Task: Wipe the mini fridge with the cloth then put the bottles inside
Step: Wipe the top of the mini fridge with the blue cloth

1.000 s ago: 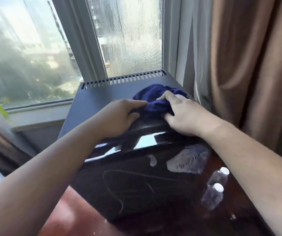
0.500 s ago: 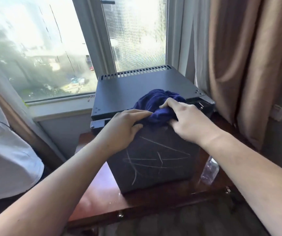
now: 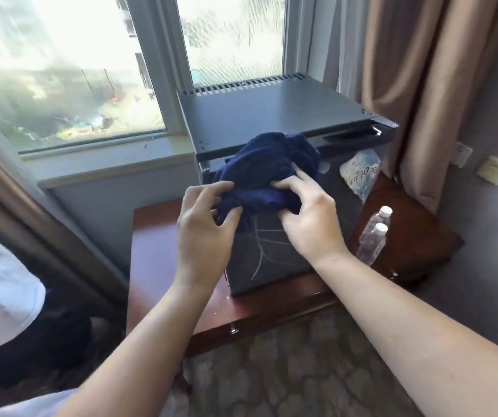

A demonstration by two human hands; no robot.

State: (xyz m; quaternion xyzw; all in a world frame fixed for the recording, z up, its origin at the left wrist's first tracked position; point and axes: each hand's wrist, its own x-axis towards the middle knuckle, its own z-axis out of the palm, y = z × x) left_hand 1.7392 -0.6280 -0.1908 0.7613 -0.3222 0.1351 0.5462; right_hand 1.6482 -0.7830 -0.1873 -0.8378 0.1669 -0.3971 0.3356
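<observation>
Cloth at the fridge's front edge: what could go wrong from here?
1. The dark blue cloth is bunched and only pinched by the left hand and right hand; it may slip or wipe patchily.
2. The water bottles sit close beside the mini fridge; a wide rightward stroke might topple them.

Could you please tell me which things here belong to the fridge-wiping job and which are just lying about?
Job: mini fridge, blue cloth gripped by left hand and right hand, water bottles.
Lying about: curtain, window, wooden table, wall plate.
</observation>
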